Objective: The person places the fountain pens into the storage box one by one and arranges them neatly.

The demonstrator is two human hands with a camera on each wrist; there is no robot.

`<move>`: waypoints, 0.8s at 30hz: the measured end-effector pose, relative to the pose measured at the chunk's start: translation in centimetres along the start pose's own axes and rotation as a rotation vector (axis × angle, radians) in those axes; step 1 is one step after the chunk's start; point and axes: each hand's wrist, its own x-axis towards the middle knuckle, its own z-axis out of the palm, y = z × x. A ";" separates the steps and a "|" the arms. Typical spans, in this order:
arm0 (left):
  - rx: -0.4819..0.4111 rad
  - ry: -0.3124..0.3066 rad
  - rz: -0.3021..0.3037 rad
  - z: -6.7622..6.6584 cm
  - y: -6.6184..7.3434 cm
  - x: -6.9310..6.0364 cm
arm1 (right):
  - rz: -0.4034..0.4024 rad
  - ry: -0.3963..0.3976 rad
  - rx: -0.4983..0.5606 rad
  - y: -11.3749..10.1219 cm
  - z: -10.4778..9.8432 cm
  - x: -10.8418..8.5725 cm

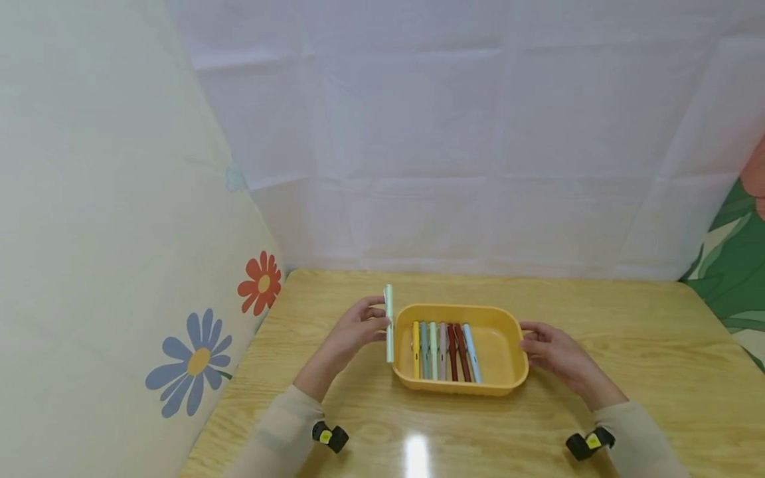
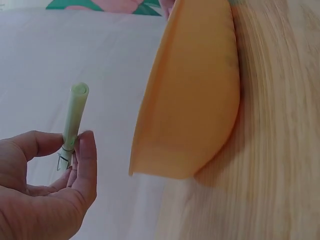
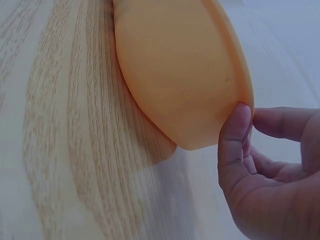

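My left hand (image 1: 352, 332) pinches a pale green pen (image 1: 390, 325) between thumb and fingers, just off the left rim of a yellow tray (image 1: 502, 352). In the left wrist view the pen (image 2: 75, 117) has a wire clip at its lower end and stands apart from the tray's side wall (image 2: 190, 95). My right hand (image 1: 558, 352) grips the tray's right rim; the right wrist view shows thumb and fingers pinching that rim (image 3: 245, 75). Inside the tray several pens lie side by side: yellow (image 1: 416, 352), grey-blue, pale green, mauve, dark red (image 1: 452, 352) and light blue (image 1: 472, 352).
The tray rests on a wood-grain table (image 1: 478, 431). A white cloth (image 1: 418, 166) hangs behind the table, and a flower-printed sheet (image 1: 119, 199) borders it on the left. Leaf-patterned fabric (image 1: 738, 259) hangs at the right. Each wrist wears a black strap with a small device.
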 end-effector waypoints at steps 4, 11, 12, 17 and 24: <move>-0.026 -0.026 -0.005 1.0 -0.1 0.3 | 0.006 0.007 -0.002 0.1 0.1 0.0; -0.028 -0.027 0.004 2.6 0.0 0.8 | 0.005 0.012 0.006 0.2 0.2 0.2; -0.031 -0.027 0.002 2.9 0.0 0.9 | 0.003 0.012 0.007 0.2 0.2 0.2; -0.046 -0.047 -0.012 4.2 0.0 1.2 | -0.009 0.006 0.012 0.2 0.2 0.0; -0.005 -0.100 -0.032 5.8 -0.1 1.5 | -0.016 0.000 0.013 0.1 0.1 0.0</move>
